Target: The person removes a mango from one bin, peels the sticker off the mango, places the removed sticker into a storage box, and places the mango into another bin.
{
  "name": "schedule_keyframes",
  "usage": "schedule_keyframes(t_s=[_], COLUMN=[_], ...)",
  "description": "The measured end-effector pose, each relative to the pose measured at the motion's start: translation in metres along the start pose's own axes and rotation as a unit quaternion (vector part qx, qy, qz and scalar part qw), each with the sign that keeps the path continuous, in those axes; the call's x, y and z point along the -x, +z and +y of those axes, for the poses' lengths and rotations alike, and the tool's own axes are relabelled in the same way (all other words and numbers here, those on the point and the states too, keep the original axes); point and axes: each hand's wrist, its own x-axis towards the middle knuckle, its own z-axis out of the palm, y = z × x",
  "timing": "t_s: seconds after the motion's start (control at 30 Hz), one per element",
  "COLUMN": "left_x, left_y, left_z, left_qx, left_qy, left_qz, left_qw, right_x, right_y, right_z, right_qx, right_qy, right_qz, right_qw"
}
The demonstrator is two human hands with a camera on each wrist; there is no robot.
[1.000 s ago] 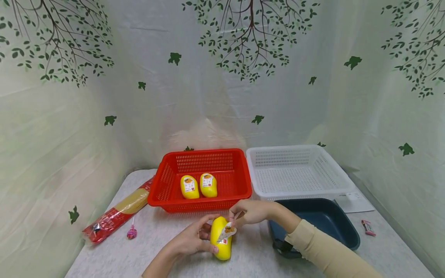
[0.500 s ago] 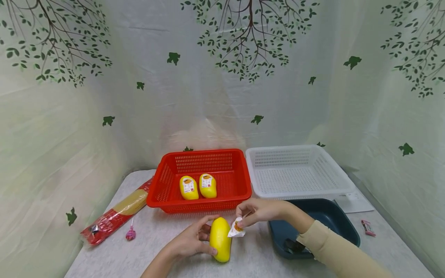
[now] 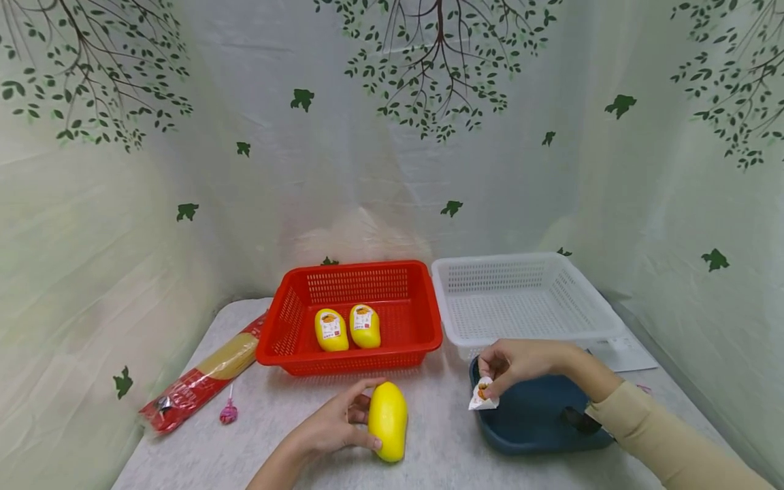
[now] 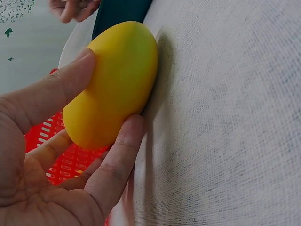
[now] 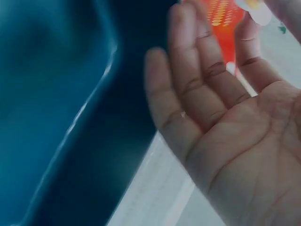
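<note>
A smooth yellow mango [image 3: 388, 422] with no label on its upper face lies on the table in front of the red basket. My left hand [image 3: 333, 422] grips it from the left, thumb on one side and fingers on the other, as the left wrist view of the mango [image 4: 117, 84] also shows. Over the left rim of the dark blue tray [image 3: 527, 435], my right hand [image 3: 523, 364] pinches a crumpled white sticker [image 3: 484, 395] with an orange print. The sticker [image 5: 258, 12] shows only partly at the top of the right wrist view.
Two labelled yellow mangoes [image 3: 348, 328] sit in the red basket [image 3: 361, 361]. To its right stands a white basket [image 3: 520, 264]. A noodle-like packet [image 3: 208, 374] and a pink lollipop [image 3: 229, 412] lie at left. White paper [image 3: 625, 354] lies behind the tray.
The sticker has come off the mango's face. My right hand has carried it rightward to the blue tray, while my left hand has stayed on the mango.
</note>
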Motion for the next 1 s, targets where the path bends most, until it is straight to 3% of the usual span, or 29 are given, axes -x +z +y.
schedule_keyframes(t_s=[0.27, 0.57, 0.73, 1.0], left_x=[-0.001, -0.002, -0.002, -0.002], left_y=[-0.001, 0.000, -0.001, -0.002], left_z=[-0.002, -0.001, 0.002, 0.001], left_qx=[-0.004, -0.016, -0.017, -0.016], left_qy=[-0.003, -0.010, 0.005, 0.000], left_qz=[-0.001, 0.002, -0.003, -0.008], left_qw=[1.0000, 0.9998, 0.9998, 0.9998], right_x=[0.009, 0.006, 0.002, -0.007], right_y=[-0.005, 0.005, 0.005, 0.009], right_z=[0.018, 0.027, 0.030, 0.035], right_qx=[0.109, 0.147, 0.185, 0.235], right_qy=[0.071, 0.110, 0.108, 0.100], right_qz=[0.018, 0.044, 0.059, 0.070], right_qw=[0.9913, 0.9820, 0.9751, 0.9643])
